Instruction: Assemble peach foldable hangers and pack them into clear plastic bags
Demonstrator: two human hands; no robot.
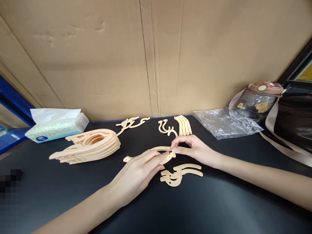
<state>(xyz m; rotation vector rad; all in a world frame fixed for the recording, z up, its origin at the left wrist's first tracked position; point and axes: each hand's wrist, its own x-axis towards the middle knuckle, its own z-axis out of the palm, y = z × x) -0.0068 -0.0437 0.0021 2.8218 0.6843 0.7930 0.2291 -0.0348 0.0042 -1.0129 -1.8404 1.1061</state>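
Both hands meet at the middle of a black table [219, 201] on a thin curved peach plastic piece [159, 149]. My left hand [138, 172] lies over its left part with fingers pressed on it. My right hand [192, 148] pinches its right end, where it joins another short peach strip [167, 159]. Just in front of my hands lie two or three more curved peach pieces [179, 172] in a small overlapping heap.
A stack of assembled peach curved frames [90, 144] sits to the left. Loose peach hooks [133, 123], [165, 127] and a bundle of strips [184, 125] lie at the back. A tissue pack [56, 125], clear plastic bag [224, 123], bottle [258, 100] and cardboard wall [156, 55] surround them.
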